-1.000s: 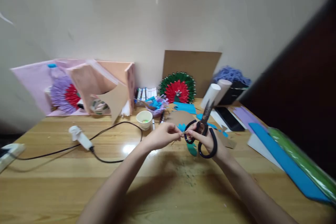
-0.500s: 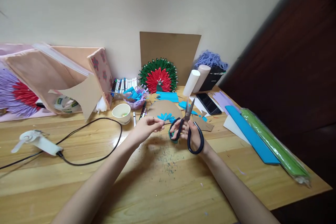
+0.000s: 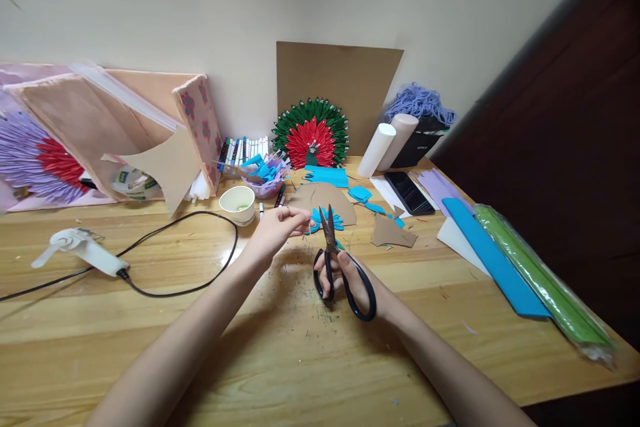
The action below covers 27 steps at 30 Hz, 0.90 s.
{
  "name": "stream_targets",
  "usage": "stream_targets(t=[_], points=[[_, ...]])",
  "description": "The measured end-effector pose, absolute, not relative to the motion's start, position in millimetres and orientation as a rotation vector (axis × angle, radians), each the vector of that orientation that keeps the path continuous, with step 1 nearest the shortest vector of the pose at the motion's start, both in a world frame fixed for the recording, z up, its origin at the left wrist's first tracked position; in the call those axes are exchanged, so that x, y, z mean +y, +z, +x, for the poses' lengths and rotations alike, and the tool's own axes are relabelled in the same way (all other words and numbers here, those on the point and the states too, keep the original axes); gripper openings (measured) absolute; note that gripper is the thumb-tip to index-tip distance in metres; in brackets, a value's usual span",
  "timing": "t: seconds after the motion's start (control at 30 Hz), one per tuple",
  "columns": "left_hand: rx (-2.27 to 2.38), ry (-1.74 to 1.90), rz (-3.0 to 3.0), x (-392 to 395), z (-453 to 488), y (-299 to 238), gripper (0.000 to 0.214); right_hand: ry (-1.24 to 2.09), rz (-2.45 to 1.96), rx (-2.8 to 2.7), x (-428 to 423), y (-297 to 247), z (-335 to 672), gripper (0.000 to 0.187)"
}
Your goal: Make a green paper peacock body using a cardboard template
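My right hand [image 3: 345,273] is closed on black-handled scissors [image 3: 329,237], whose blades point up and away, slightly parted. Just left of the blades, my left hand [image 3: 283,230] pinches something small, mostly hidden by the fingertips. Behind both hands, a cut cardboard piece [image 3: 323,195] with a rounded top lies on the table, with blue pointed petals [image 3: 336,219] fanned at its lower edge. Beyond it lies a blue strip with a fringed end [image 3: 327,177]. Small blue cut pieces [image 3: 361,194] are scattered to the right, near a cardboard scrap [image 3: 393,232].
A paper cup [image 3: 237,203] stands left of my hands, before a bowl of scraps [image 3: 270,185]. A white glue gun [image 3: 87,250] trails a black cord across the left. On the right lie a phone [image 3: 410,193], a blue sheet [image 3: 495,260] and a green wrapped roll [image 3: 543,280].
The scissors have swung left and lower, their blades now close to my left fingertips and less widely parted. My left hand keeps its pinch. The view has shifted slightly.
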<state>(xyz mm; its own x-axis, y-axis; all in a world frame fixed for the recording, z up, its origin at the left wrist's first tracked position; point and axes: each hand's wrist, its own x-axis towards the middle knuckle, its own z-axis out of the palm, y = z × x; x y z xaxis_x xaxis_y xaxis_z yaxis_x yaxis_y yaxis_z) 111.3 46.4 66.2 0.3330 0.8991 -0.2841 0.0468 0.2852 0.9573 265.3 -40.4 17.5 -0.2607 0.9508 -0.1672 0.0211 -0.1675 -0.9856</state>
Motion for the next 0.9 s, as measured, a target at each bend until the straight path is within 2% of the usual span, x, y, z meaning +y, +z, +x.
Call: stream_targets(t=[0.3, 0.57, 0.9], points=[[1.054, 0.547, 1.335, 44, 111, 64, 0.028, 1.515, -1.225, -1.352, -42, 14, 263, 0.064], [1.132, 0.589, 1.476, 45, 105, 71, 0.024, 1.539, -1.202, -1.414, -41, 4, 267, 0.056], [1.128, 0.608, 1.522, 44, 103, 73, 0.02, 1.529, -1.266, -1.46, -42, 11, 266, 0.058]])
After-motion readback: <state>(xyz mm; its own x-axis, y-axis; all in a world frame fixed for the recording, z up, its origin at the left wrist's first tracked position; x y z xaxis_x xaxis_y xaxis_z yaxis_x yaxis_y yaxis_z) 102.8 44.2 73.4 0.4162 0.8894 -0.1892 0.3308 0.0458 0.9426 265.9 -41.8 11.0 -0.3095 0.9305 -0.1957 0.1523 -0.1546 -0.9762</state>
